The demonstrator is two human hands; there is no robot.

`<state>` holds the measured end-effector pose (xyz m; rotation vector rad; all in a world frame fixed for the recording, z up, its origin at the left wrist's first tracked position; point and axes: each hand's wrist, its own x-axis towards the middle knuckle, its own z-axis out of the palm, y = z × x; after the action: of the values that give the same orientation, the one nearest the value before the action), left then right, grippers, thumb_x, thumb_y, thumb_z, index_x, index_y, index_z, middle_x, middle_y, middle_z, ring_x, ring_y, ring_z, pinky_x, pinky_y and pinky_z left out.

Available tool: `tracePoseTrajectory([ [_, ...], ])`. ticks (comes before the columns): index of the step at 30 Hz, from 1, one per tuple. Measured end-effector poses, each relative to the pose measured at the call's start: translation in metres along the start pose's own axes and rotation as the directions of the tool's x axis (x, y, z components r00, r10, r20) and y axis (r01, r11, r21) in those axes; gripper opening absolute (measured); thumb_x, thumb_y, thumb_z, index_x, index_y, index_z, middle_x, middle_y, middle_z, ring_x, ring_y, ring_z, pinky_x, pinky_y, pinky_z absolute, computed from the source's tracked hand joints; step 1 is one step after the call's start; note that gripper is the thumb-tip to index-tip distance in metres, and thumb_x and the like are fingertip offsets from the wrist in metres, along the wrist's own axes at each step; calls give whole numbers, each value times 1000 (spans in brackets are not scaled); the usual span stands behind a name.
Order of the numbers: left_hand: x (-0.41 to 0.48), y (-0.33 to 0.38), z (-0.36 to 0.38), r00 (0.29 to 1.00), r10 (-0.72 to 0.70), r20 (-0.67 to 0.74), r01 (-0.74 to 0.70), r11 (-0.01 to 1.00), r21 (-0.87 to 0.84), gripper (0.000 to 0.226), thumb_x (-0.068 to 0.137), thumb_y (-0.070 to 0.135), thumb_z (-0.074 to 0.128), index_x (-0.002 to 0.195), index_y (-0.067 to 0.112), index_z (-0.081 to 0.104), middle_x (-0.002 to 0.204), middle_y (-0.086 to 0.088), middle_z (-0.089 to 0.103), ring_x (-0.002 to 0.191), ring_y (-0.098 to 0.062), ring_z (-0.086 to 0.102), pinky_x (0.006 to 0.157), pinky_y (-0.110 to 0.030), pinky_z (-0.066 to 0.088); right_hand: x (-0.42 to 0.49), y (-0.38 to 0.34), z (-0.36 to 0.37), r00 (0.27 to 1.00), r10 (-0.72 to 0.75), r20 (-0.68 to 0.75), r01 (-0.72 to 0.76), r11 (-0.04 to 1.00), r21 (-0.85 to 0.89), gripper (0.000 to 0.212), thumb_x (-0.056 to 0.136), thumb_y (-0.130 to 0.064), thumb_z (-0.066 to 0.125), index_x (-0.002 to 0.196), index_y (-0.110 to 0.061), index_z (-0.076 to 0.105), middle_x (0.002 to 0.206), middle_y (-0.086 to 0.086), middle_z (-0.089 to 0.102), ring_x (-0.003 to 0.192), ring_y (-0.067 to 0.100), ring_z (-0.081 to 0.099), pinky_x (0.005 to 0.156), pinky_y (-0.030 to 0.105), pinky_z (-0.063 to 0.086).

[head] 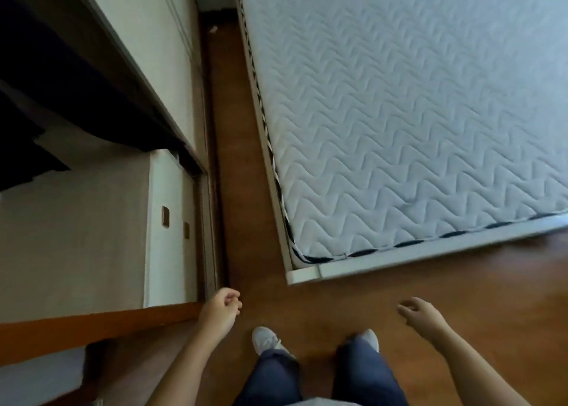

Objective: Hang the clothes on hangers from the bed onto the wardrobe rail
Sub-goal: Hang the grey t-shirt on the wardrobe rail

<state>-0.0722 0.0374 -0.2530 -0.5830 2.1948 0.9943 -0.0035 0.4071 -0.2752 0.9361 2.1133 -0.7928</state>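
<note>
Clothes (33, 77) seen only as dark shapes inside wardrobe (144, 46) at far left, apparently hung already; none on the visible bed (399, 129). Judged done or nearly so. Left hand (219, 309) loosely curled, right hand (422, 315) relaxed with fingers apart, both empty off the bed's near corner, well apart from the clothes.

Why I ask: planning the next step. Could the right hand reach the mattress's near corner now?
Probably yes: the right hand is open and empty, and only bare floor lies between it and the mattress corner.
</note>
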Motion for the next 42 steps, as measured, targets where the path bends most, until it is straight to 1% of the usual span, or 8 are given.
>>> tracePoseTrajectory([
  [5,-6,67,76,991,101,87,-119,965,236,13,91,11,43,92,19,54,93,-8,64,88,-25,62,80,-37,49,0,101,-43,995,95,-41,-85,976,198,34,89,-20,55,117,-1,58,113,16,65,96,28,62,83,34,47],
  [10,-35,189,213,978,188,87,-196,976,97,19,93,5,40,99,-2,57,73,-3,61,77,-28,60,87,-46,49,-6,231,-134,981,177,-79,-153,957,246,37,93,-26,50,123,-6,53,126,10,60,116,23,55,89,25,41],
  [14,-98,277,343,846,357,395,-483,827,287,18,94,16,41,106,15,54,95,-3,62,92,-22,59,78,-30,43,-23,344,-195,910,381,-167,-277,854,440,36,93,-27,49,123,-9,53,126,11,59,115,24,54,91,29,43],
  [20,-147,366,472,646,428,632,-746,531,403,23,93,20,41,112,18,54,99,3,56,92,-15,53,75,-26,38,-33,457,-210,801,595,-74,-386,606,696,36,93,-27,49,122,-7,54,122,12,57,114,26,54,84,27,41],
  [24,-120,401,532,686,341,643,-715,481,507,20,90,18,45,106,15,56,105,-8,63,95,-23,57,81,-31,44,-15,485,-194,719,671,182,-443,240,864,24,92,-18,51,107,2,56,88,12,60,64,19,53,54,22,35],
  [27,-94,437,574,742,286,607,-646,550,530,23,90,14,46,108,6,57,101,-14,61,99,-31,57,86,-36,44,14,499,-210,699,651,294,-472,111,875,14,93,-20,49,94,-7,51,73,4,54,57,17,46,55,23,26],
  [36,-44,587,713,788,159,594,-533,658,532,12,89,13,46,89,11,57,88,-19,63,86,-35,61,86,-45,50,128,573,-432,750,648,134,-386,264,884,17,92,-20,49,100,-7,56,79,4,59,68,18,53,59,25,37],
  [42,-56,676,797,797,56,601,-487,647,587,26,85,3,41,60,10,42,60,-8,44,57,-20,42,57,-24,38,198,591,-582,805,577,-138,-86,344,935,13,93,-13,47,101,-10,57,87,5,61,76,18,57,57,20,37],
])
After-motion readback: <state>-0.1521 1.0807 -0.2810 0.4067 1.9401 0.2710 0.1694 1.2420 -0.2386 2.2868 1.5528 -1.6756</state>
